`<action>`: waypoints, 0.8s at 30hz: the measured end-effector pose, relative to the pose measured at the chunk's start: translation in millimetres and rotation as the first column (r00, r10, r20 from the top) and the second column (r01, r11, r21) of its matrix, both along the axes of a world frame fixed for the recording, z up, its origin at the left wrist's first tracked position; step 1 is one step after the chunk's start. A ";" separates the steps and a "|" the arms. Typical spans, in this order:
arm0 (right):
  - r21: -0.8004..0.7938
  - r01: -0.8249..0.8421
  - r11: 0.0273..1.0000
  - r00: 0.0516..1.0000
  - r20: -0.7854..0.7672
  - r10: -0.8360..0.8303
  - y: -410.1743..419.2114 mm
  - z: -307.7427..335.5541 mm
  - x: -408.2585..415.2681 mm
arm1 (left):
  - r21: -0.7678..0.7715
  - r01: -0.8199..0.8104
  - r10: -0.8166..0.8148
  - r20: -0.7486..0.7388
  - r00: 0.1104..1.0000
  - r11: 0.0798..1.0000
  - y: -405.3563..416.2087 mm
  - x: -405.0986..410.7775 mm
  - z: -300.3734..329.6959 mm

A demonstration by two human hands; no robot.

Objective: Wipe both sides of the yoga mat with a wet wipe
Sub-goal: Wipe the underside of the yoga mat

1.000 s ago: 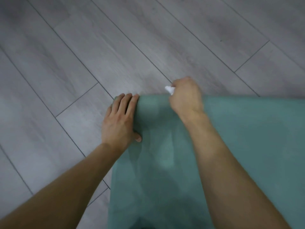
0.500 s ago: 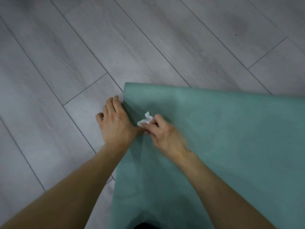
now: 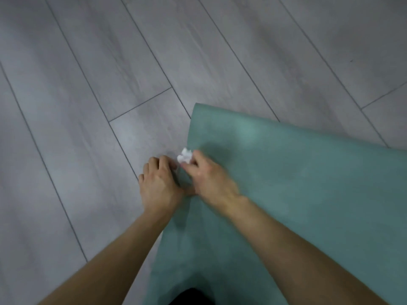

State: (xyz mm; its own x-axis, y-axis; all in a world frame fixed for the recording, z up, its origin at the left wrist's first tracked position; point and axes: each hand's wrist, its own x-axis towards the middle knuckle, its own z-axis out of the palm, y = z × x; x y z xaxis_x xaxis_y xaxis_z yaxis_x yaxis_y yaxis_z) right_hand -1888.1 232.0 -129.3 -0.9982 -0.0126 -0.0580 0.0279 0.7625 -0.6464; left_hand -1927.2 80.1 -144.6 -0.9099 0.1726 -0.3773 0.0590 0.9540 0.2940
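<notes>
Head view: one teal yoga mat [image 3: 297, 194] flat on the grey plank floor [image 3: 88, 106], one crumpled white wet wipe [image 3: 184, 156], two bare hands. Right hand [image 3: 209, 179], motion-blurred, has fingers curled, pinching the wipe on the mat just inside its left edge; left hand [image 3: 159, 183] sits at that same edge beside it, fingers curled, apparently gripping the mat edge, thumb on top. Both forearms cross the mat's near part; a dark patch at the bottom edge is unidentifiable.
</notes>
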 end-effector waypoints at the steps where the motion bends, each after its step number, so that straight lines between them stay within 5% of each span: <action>1: -0.015 -0.084 0.996 0.996 0.009 0.085 4.9 0.5 -6.0 | -0.004 0.013 -0.013 0.008 1.000 1.000 0.8 0.7 -0.3; 4: 0.007 0.400 0.917 0.911 -0.114 -0.397 48.5 -3.5 -52.6 | -0.023 0.017 -0.015 0.066 0.998 1.000 2.0 1.0 2.2; 5: 0.083 0.428 0.900 0.902 -0.102 -0.419 48.7 -2.4 -61.2 | -0.026 0.022 -0.020 0.068 0.997 0.999 2.0 0.6 2.3; 7: 0.143 -0.007 0.990 1.000 0.018 0.005 23.6 11.7 -60.7 | -0.040 0.058 -0.055 0.063 0.996 0.998 3.8 -0.9 3.3; 8: 0.116 -0.214 0.970 0.976 0.064 0.208 15.8 15.3 -55.7 | -0.049 0.079 -0.076 0.063 0.995 0.996 5.2 -2.2 4.8; 9: 0.134 -0.229 0.964 0.973 0.063 0.222 20.9 19.5 -61.0 | -0.052 0.096 -0.093 0.069 0.993 0.994 6.4 -3.7 5.5; 12: 0.235 0.295 0.926 0.955 -0.064 -0.288 60.3 12.5 -99.4 | -0.058 0.111 -0.107 0.069 0.992 0.992 7.5 -7.0 4.8; 14: 0.338 0.126 0.933 0.987 0.049 -0.151 71.4 20.4 -106.5 | -0.063 0.141 -0.136 0.068 0.988 0.988 11.2 -7.2 4.8; 16: 0.246 -0.076 0.966 0.991 0.129 0.045 80.8 31.0 -117.4 | -0.067 0.161 -0.158 0.039 0.987 0.985 13.8 -7.5 6.7; 19: 0.225 0.012 0.974 0.978 0.198 -0.058 98.1 55.1 -152.2 | -0.085 0.219 -0.217 0.041 0.975 0.972 20.7 -10.3 10.0; 22: 0.207 -0.114 0.972 0.956 0.290 0.051 89.2 50.9 -138.6 | -0.119 0.240 -0.243 -0.008 0.970 0.963 24.1 -10.5 14.5; 24: 0.272 0.033 0.962 0.939 0.322 -0.123 108.0 51.9 -96.6 | -0.130 0.257 -0.262 -0.019 0.965 0.957 24.1 -10.3 13.1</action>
State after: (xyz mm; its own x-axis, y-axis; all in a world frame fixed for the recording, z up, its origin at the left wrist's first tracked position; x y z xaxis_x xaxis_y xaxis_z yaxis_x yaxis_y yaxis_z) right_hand -1984.7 340.0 -77.4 -0.9175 0.1249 -0.3775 0.2730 0.8882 -0.3695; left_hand -1937.4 104.2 -131.6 -0.8532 0.3581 -0.3792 0.3180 0.9334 0.1661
